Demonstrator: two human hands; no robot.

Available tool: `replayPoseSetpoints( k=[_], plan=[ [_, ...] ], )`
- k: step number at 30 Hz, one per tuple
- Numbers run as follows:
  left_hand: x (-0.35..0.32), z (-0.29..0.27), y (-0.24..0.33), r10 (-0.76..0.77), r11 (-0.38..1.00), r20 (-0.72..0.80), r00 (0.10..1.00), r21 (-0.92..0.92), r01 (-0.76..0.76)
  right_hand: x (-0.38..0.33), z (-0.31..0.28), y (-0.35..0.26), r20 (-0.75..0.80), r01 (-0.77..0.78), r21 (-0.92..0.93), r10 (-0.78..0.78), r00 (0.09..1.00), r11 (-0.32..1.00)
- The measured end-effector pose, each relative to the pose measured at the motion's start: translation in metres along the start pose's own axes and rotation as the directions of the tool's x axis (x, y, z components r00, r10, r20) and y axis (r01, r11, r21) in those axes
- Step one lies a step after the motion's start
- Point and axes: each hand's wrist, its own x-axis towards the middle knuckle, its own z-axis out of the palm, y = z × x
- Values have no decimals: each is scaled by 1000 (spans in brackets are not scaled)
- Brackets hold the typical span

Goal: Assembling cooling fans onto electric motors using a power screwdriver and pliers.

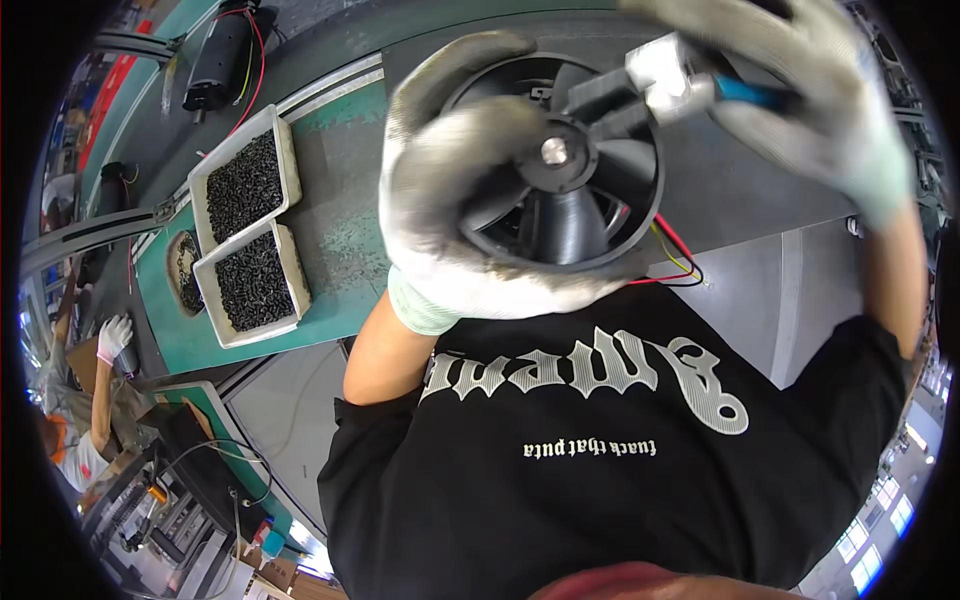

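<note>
My left hand (pixel 440 200), in a soiled white glove, is wrapped around a black fan (pixel 565 225) with a round housing, curved blades and a silver shaft tip at its hub. The fan is held up in front of my chest, its face toward me. Red, yellow and black wires (pixel 680 255) hang from its lower right side. My gloved right hand (pixel 815 110) is blurred by motion and grips what looks like a hammer (pixel 668 78), with a bright metal head and a blue and black handle. Dark blurred parts by its head overlap the fan's upper right.
Two white trays (pixel 290 165) of small black screws stand on the green and grey bench (pixel 345 225) at left, beside a round container (pixel 176 280). A black motor (pixel 220 65) with wires lies at the far left. Another person's gloved hand (pixel 115 338) is at lower left.
</note>
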Motion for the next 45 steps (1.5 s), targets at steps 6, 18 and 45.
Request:
replayPoseSetpoints(
  k=[6, 18, 45],
  plan=[
    [1, -10, 0, 71, 997, -11, 997, 4, -71, -88, 186, 60, -329, -582, 126, 588, 739, 803],
    [31, -27, 51, -775, 447, 238, 585, -448, 774, -66, 163, 12, -328, -506, 212, 549, 769, 836],
    [13, -10, -9, 136, 974, -60, 989, -172, -145, -35, 42, -40, -228, -58, 621, 251, 941, 782]
  ],
)
